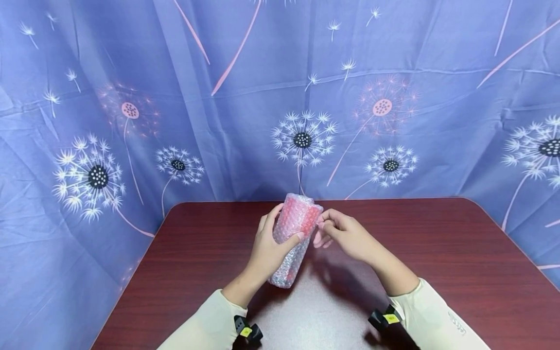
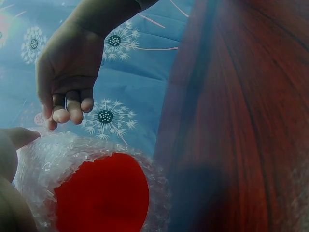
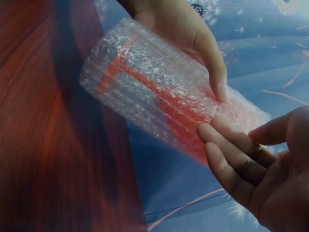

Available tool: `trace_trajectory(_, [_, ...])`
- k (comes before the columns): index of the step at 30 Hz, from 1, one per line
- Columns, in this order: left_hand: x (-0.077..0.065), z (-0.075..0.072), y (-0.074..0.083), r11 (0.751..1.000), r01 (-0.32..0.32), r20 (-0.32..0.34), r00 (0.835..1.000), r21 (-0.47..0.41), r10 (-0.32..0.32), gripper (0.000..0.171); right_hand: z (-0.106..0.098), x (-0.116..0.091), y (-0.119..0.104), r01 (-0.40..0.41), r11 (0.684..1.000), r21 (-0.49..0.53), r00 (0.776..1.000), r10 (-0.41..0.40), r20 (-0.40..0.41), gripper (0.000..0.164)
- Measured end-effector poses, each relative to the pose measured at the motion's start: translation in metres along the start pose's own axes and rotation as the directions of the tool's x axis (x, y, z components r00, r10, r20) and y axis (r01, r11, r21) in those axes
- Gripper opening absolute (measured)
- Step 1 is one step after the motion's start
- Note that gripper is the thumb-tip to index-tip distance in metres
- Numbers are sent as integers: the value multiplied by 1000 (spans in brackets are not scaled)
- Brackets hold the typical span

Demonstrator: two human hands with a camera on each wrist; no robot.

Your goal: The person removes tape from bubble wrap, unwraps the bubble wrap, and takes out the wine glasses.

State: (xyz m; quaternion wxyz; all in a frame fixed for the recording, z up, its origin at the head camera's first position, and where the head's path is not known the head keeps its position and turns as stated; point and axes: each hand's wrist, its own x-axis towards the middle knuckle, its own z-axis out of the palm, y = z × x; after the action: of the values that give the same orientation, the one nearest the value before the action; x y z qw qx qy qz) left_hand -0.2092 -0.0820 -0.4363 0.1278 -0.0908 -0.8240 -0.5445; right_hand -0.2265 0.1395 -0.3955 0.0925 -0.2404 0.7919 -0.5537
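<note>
A red item rolled in clear bubble wrap (image 1: pixel 294 218) is held above the table, tilted. My left hand (image 1: pixel 272 245) grips the roll around its side, thumb across the front. At the roll's upper right edge, my right hand (image 1: pixel 343 232) pinches the bubble wrap between thumb and index finger, the other fingers loosely bent. The left wrist view shows the red item's round end (image 2: pixel 104 193) through the open end of the wrap. Red edges show through the plastic in the right wrist view, where the right fingers (image 3: pixel 236 157) lie close along the wrap.
Below the hands is a dark red wood-grain table (image 1: pixel 437 253) with rounded far corners. A blue cloth (image 1: pixel 245 121) printed with dandelions hangs behind it and along the sides. Black wrist cameras (image 1: pixel 249 332) sit on both light sleeves (image 1: pixel 433 316).
</note>
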Motion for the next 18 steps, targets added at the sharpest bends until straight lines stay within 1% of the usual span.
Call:
trace_trajectory(4, [-1, 0, 0, 1000, 2, 9, 1000, 0, -2, 83, 1, -1, 0, -34, 999, 15, 999, 34, -3, 21])
trace_trajectory(8, [-2, -1, -1, 1000, 30, 33, 999, 6, -30, 84, 1, -2, -1, -61, 998, 15, 998, 61, -7, 20])
trace_trajectory(12, [-2, -1, -1, 999, 41, 50, 998, 2, -41, 84, -1, -2, -2, -44, 998, -37, 999, 43, -24, 16])
trace_trajectory(14, [-1, -1, -1, 999, 36, 52, 998, -3, -36, 84, -1, -2, -2, -32, 999, -41, 999, 31, -28, 14])
trace_trajectory(16, [0, -1, -2, 999, 31, 50, 998, -8, -30, 84, -1, -2, -2, -24, 999, -29, 999, 23, -25, 14])
trace_trajectory(18, [0, 0, -2, 1000, 25, 49, 998, -15, -24, 83, -2, -1, -1, -15, 1000, 20, 1000, 16, -6, 15])
